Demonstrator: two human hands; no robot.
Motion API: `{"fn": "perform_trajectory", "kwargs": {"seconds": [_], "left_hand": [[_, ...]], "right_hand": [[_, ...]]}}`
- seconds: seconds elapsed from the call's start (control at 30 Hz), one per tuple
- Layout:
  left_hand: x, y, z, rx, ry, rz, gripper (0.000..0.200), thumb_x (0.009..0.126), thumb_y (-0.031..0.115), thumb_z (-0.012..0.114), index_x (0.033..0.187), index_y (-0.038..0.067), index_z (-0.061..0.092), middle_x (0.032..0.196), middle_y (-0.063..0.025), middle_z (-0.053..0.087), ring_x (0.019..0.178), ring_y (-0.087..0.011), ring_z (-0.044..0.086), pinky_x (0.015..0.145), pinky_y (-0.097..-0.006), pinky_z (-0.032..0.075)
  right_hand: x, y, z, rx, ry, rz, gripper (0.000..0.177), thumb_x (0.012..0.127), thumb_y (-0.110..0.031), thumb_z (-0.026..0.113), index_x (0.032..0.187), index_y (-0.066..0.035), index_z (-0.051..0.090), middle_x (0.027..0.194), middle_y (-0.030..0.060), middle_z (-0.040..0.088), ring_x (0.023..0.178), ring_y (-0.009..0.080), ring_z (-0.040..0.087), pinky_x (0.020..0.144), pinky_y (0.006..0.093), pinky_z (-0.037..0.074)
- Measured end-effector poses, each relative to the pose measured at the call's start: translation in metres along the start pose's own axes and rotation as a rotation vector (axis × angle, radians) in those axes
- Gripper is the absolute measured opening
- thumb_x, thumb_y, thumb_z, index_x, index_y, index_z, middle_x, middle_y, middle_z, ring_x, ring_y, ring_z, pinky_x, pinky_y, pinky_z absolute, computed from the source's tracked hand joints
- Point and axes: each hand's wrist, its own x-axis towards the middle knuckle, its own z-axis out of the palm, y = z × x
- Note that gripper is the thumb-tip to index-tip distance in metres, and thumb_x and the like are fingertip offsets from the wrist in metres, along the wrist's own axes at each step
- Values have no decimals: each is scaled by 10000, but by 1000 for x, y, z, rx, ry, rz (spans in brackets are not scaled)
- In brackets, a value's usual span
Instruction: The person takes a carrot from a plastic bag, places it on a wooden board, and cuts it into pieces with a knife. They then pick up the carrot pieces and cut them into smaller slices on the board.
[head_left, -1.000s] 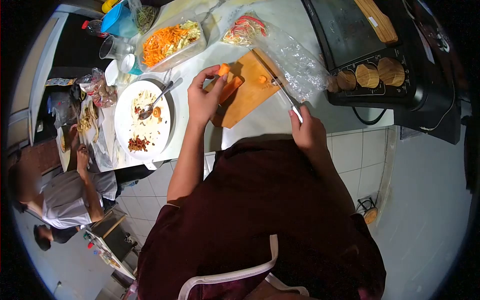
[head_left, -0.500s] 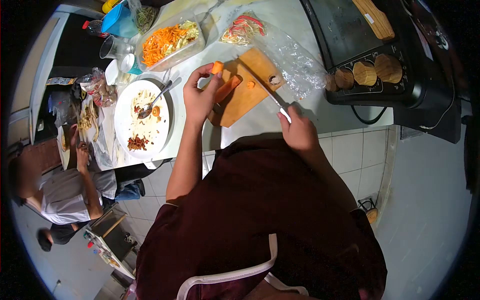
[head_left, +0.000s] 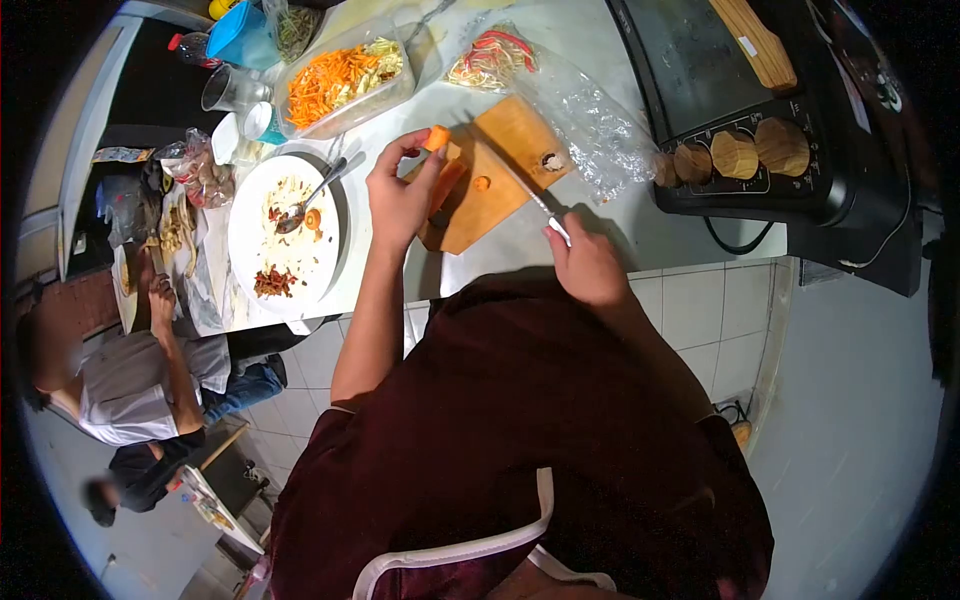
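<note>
Counter (head_left: pixel 620 235) and wooden board (head_left: pixel 480 213), left hand (head_left: pixel 403 195) tight on carrot piece (head_left: pixel 437 138), right hand (head_left: pixel 592 262) around knife (head_left: pixel 520 181) (handle (head_left: pixel 559 231) partly hidden)

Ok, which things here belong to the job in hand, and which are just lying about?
In the job:
- carrot piece, in the left hand
- knife, in the right hand
- cutting board
- longer carrot

Probably just lying about:
- plate
- spoon
- plastic bag
- black appliance

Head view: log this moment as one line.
left grip: carrot piece | right grip: knife | blade: above cutting board | on board: longer carrot, small orange slice
</note>
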Motion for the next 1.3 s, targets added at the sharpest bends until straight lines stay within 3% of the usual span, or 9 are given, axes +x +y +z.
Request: {"fn": "perform_trajectory", "kwargs": {"seconds": [0.07, 0.17, 0.27, 0.33, 0.4, 0.53, 0.67, 0.77, 1.3], "left_hand": [[1, 9, 7, 19, -3, -5, 269, 795, 146, 731, 1039, 49, 671, 977, -76, 681, 928, -176, 586, 837, -322, 438], [6, 12, 20, 339, -121, 255, 238, 761, 213, 729, 966, 102, 682, 915, -58, 674, 966, -244, 576, 838, -387, 299], [12, 21, 37, 535, -149, 378, 212, 759, 204, 725, 937, 99, 680, 911, -54, 671, 980, -235, 568, 833, -400, 305], [15, 19, 48, 596, -209, 338, 256, 768, 209, 720, 1010, 138, 678, 954, -50, 673, 1038, -216, 557, 862, -430, 310], [17, 15, 55, 715, -234, 388, 262, 763, 232, 720, 982, 98, 665, 911, -43, 661, 999, -232, 553, 841, -427, 309], [12, 19, 45, 657, -198, 420, 293, 776, 268, 714, 1009, 99, 660, 961, -49, 659, 1024, -235, 548, 853, -431, 314], [4, 15, 11, 549, -189, 307, 375, 771, 352, 728, 1025, 86, 661, 1003, -61, 658, 1023, -231, 566, 858, -420, 322], [-4, 18, -17, 576, -282, 87, 436, 755, 394, 736, 1032, 69, 652, 988, -70, 657, 949, -227, 594, 839, -396, 312], [-35, 2, -25, 738, -244, 23, 396, 733, 375, 726, 1007, 96, 661, 936, -57, 653, 963, -260, 560, 843, -441, 303]], "right_hand": [[1, 7, -6, 42, 43, -26, 294, 940, -336, 523, 975, -45, 497, 712, 269, 606, 701, 486, 592, 625, 568, 463], [2, 19, -11, 39, 160, 8, 290, 933, -333, 539, 941, -44, 524, 717, 252, 614, 703, 474, 599, 614, 557, 460], [3, 23, -17, 60, 171, 42, 296, 933, -334, 539, 941, -39, 523, 718, 252, 613, 706, 474, 599, 616, 557, 461], [2, 24, -17, 60, 176, 51, 292, 933, -333, 539, 944, -41, 522, 719, 252, 613, 706, 473, 599, 616, 556, 461], [2, 23, -19, 61, 183, 61, 289, 932, -331, 539, 947, -43, 521, 720, 252, 613, 706, 473, 600, 616, 556, 461], [-1, 18, -21, 80, 162, 80, 277, 939, -325, 530, 949, -48, 531, 732, 245, 620, 725, 470, 598, 623, 538, 458], [-2, 18, -20, 100, 114, 76, 273, 946, -317, 520, 952, -45, 538, 740, 239, 623, 745, 465, 596, 627, 514, 457], [0, 18, -16, 123, 147, 67, 283, 944, -319, 525, 928, -37, 538, 719, 233, 617, 725, 461, 593, 610, 504, 451], [0, 21, -18, 100, 189, -10, 283, 929, -323, 545, 920, -40, 563, 733, 233, 627, 731, 445, 610, 616, 503, 465]]}}
